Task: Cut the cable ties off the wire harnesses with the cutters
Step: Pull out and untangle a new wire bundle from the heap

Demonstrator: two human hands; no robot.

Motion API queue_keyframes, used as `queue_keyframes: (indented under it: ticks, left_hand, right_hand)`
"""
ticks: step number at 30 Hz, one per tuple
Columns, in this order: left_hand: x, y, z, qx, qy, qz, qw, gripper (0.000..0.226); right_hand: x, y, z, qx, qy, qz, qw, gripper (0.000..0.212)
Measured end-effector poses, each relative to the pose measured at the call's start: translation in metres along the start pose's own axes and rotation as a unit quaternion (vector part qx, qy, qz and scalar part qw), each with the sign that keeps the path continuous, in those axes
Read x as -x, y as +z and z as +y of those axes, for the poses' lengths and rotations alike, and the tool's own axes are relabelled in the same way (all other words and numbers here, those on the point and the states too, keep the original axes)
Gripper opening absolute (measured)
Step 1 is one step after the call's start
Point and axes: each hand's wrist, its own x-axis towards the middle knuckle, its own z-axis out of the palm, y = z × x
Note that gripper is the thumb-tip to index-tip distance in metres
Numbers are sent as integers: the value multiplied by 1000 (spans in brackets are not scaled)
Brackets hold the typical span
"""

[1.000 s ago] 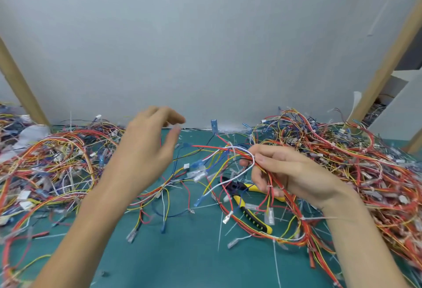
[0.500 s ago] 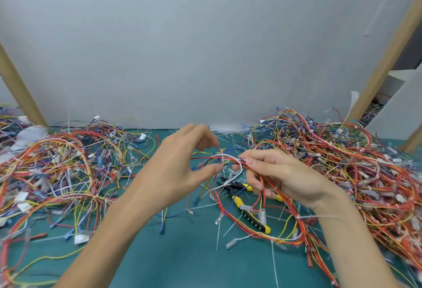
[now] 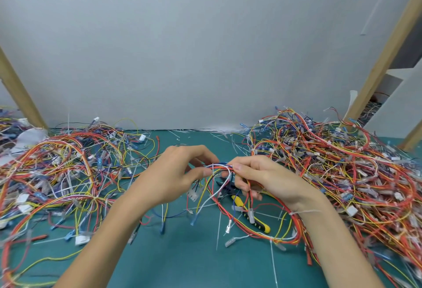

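Teal cutting mat point(image 3: 178, 260) under everything, white backdrop point(image 3: 205, 47) behind. Both hands are raised over mat centre, sharing one wire harness point(image 3: 220, 167). Left hand point(image 3: 173, 173): fingers curled, thumb and fingertips pinching the harness's red, white and blue strands. Right hand point(image 3: 269, 178): thumb pressed on top, fingers wrapped under the bundle. The harness loops down onto the mat below the right wrist, where a white cable tie point(image 3: 303, 211) binds it. Cutters point(image 3: 259, 222), with yellow-and-black handles, lie on the mat beneath the right hand, unheld, wires crossing over them. Tangled wire piles sit at left point(image 3: 57, 168) and right point(image 3: 342, 168). Loose white tie offcuts point(image 3: 218, 228) are scattered on the mat.
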Motion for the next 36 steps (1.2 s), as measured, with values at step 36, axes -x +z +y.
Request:
queue_keyframes:
  ticks: [36]
  left_hand:
    - [-4, 24, -7, -26, 26, 69, 997, 23]
  right_hand:
    - [-14, 22, 10, 47, 33, 114, 992, 28]
